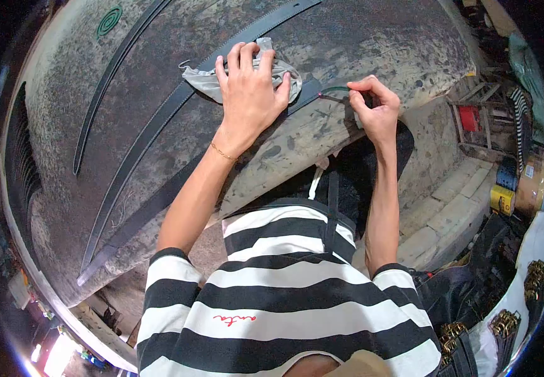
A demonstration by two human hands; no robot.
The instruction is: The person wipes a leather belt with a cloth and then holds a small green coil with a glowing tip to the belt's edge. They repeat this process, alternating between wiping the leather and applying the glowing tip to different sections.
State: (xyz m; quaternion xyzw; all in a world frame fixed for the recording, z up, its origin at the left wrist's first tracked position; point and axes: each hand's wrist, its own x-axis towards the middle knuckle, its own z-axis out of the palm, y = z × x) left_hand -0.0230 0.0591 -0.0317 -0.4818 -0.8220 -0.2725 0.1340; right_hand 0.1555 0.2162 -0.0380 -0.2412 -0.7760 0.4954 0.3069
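Observation:
My left hand (pixel 247 88) is curled over a bunched grey cloth (pixel 206 81), pressing it on a dark leather belt strap (pixel 159 122) with pale edge stitching. Fingers and thumb are bent around the cloth. To the right, past the cloth, a strap end (pixel 306 91) shows. My right hand (pixel 375 103) pinches a thin dark-green, stick-like thing (pixel 335 89) between thumb and fingertips. Its pinkish tip lies at the strap end; whether it touches is too small to tell. The rest of it is hidden in the fingers.
Another dark strap (pixel 105 94) and a green coil (pixel 109 22) lie on the stained worktop (pixel 397 44). A further strap (pixel 152 207) runs along the near edge. At right stand a yellow can (pixel 502 200), a cardboard box (pixel 531 179) and bundles of brass-coloured buckles (pixel 453 336).

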